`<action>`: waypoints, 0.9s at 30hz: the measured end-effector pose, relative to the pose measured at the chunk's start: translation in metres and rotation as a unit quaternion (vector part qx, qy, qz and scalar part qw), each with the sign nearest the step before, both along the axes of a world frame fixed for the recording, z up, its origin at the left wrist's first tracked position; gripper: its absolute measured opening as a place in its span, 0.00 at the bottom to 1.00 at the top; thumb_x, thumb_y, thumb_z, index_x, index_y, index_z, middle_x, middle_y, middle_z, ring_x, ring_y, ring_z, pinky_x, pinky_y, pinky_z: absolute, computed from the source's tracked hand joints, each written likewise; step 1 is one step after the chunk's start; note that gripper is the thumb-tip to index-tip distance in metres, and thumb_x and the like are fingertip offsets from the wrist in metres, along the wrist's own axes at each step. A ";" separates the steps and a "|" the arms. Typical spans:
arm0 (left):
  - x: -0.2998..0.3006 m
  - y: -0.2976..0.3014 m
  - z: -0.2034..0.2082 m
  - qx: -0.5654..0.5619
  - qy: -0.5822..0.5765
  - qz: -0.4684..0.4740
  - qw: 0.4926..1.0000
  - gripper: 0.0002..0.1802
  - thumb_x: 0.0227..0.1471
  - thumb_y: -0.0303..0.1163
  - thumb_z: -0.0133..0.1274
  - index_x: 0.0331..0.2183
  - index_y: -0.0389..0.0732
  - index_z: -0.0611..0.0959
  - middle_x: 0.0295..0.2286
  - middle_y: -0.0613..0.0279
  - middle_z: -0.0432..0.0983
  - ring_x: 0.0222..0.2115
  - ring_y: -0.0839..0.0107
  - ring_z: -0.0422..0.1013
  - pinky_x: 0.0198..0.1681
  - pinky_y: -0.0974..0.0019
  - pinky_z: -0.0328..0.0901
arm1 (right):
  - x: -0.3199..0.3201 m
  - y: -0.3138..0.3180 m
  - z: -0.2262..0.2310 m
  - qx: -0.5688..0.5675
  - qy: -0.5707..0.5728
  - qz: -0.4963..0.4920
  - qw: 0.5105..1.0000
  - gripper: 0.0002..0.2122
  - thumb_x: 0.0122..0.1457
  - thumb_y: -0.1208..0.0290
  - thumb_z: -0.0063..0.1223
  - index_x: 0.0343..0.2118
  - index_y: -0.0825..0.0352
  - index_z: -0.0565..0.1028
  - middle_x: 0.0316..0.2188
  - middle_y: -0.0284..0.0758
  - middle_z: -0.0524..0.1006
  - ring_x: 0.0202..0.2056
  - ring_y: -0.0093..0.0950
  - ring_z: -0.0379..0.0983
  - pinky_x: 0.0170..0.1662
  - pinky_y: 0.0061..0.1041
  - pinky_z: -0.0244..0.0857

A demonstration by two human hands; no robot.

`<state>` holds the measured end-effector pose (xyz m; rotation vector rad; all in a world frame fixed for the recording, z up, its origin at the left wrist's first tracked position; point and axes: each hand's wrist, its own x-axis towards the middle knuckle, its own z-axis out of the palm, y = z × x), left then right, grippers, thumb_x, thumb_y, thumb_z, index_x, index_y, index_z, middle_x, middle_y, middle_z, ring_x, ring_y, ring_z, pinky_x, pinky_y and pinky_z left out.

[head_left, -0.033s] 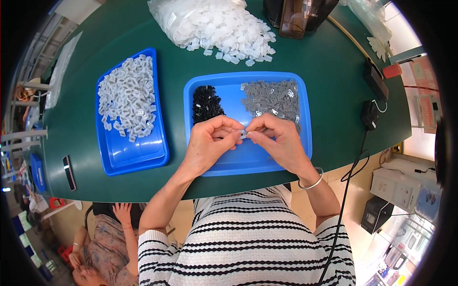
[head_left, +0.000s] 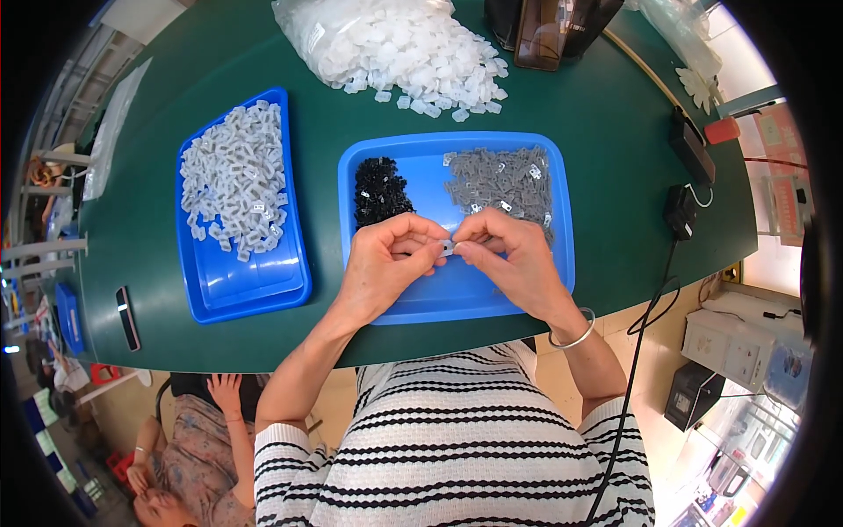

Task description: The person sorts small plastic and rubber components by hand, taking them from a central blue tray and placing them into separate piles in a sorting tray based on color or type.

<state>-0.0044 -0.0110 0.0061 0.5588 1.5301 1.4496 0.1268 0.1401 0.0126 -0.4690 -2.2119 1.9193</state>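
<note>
Above the front half of a blue tray (head_left: 457, 306), my left hand (head_left: 379, 265) and my right hand (head_left: 520, 262) meet fingertip to fingertip. Both pinch a small pale plastic piece (head_left: 447, 249) with a dark spot on it; the fingertips cover much of it. Small black parts (head_left: 380, 186) are heaped in this tray's left side, just beyond my left hand. Flat grey pieces (head_left: 502, 180), a few with bright shiny faces, lie in its right side beyond my right hand.
A second blue tray (head_left: 250, 294) to the left holds many pale plastic pieces (head_left: 235, 171). An open clear bag (head_left: 320, 44) spills translucent white pieces (head_left: 439, 66) at the back. A phone (head_left: 127, 318) lies far left; black adapters (head_left: 680, 211) and cables line the right edge. Another person (head_left: 198, 448) sits lower left.
</note>
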 end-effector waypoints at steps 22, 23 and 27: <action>0.013 -0.013 -0.007 0.024 0.063 0.074 0.995 0.07 0.52 0.21 0.55 0.36 0.34 0.83 0.30 0.62 0.80 0.31 0.78 0.75 0.35 0.76 0.70 | -0.008 -0.010 -0.012 -0.069 -0.005 0.025 0.997 0.13 0.55 0.81 0.54 0.43 0.67 0.67 0.27 0.34 0.76 0.30 0.21 0.75 0.34 0.20 0.70; 0.013 -0.013 -0.007 0.026 0.064 0.075 0.995 0.07 0.52 0.21 0.55 0.36 0.34 0.83 0.30 0.62 0.80 0.31 0.78 0.75 0.35 0.76 0.70 | -0.006 -0.007 -0.013 -0.068 -0.004 0.026 0.997 0.13 0.55 0.81 0.54 0.43 0.67 0.67 0.27 0.34 0.76 0.30 0.21 0.75 0.34 0.20 0.70; 0.016 -0.017 -0.008 0.003 0.006 0.053 0.999 0.08 0.53 0.21 0.54 0.37 0.34 0.83 0.28 0.63 0.80 0.29 0.80 0.74 0.33 0.78 0.69 | -0.004 -0.005 -0.010 -0.160 -0.028 0.063 0.985 0.16 0.53 0.83 0.57 0.44 0.67 0.67 0.27 0.30 0.75 0.31 0.18 0.73 0.34 0.17 0.69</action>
